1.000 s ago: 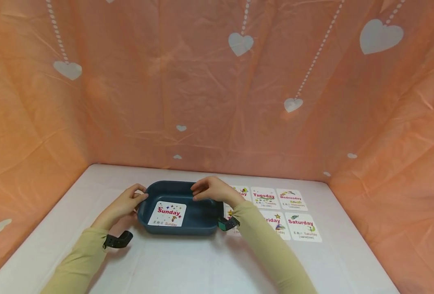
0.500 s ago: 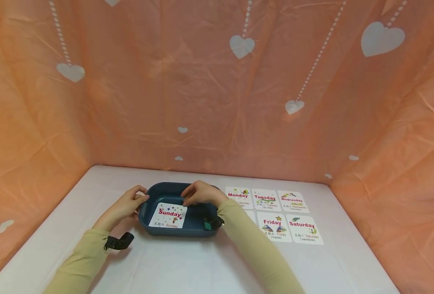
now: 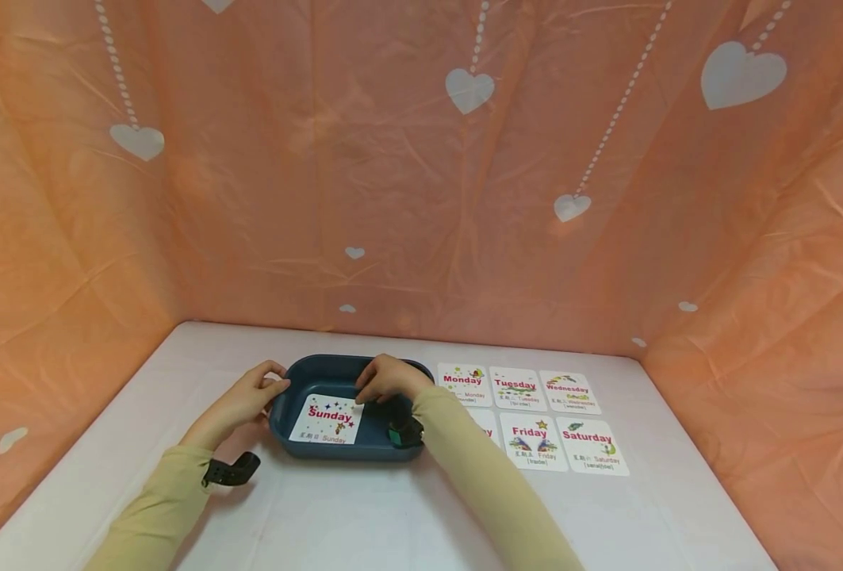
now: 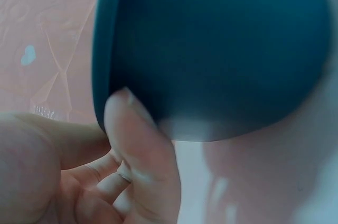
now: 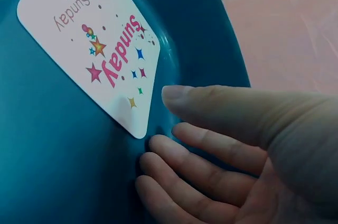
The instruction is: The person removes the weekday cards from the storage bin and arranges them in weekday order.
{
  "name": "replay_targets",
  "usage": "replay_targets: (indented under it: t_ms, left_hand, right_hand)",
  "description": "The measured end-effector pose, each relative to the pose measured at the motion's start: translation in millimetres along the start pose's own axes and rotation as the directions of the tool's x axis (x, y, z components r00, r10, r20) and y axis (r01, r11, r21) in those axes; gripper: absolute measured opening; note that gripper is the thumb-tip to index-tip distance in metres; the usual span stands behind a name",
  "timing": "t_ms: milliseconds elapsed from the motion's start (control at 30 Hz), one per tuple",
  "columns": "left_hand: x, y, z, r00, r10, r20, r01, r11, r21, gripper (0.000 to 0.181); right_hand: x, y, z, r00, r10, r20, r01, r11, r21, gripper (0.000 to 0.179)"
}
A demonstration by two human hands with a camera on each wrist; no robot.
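Note:
A dark blue tray sits left of the table's middle, with a white "Sunday" card lying in its left half. At the tray's left end my left hand grips the rim between thumb and fingers; the left wrist view shows the thumb against the tray wall. My right hand reaches into the tray over its right half. Its fingers are loosely bent beside the card's corner and hold nothing. Whether a fingertip touches the tray floor, I cannot tell.
Right of the tray, day cards lie in two rows: Monday, Tuesday and Wednesday behind, Friday and Saturday in front. Another front card is partly hidden by my right sleeve. Orange cloth encloses the white table.
My right hand has moved left and down into the tray, toward the Sunday card, uncovering the Monday card. The left hand has stayed on the rim. The view has shifted slightly.

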State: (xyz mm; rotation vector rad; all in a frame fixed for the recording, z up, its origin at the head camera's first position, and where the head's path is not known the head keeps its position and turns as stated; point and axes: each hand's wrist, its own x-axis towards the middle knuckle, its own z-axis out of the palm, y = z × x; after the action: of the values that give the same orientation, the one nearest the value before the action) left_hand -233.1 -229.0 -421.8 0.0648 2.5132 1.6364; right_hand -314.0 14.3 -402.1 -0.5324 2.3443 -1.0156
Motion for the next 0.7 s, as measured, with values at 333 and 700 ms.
replay_targets:
  t_ms: [333,700]
  left_hand:
    - [-0.7,-0.4,-0.9,1.0,0.003,0.0,-0.003,1.0,0.005,0.023]
    - [-0.7,0.7,-0.5,1.0,0.0,0.002,0.0,1.0,0.006,0.023]
  right_hand:
    - [3.0,-5.6,4.6,1.0,0.019,-0.001,-0.019,0.992,-0.124,0.017]
    - [5.0,-10.9,11.7,0.998,0.061,-0.035,-0.067,0.979,-0.195,0.017]
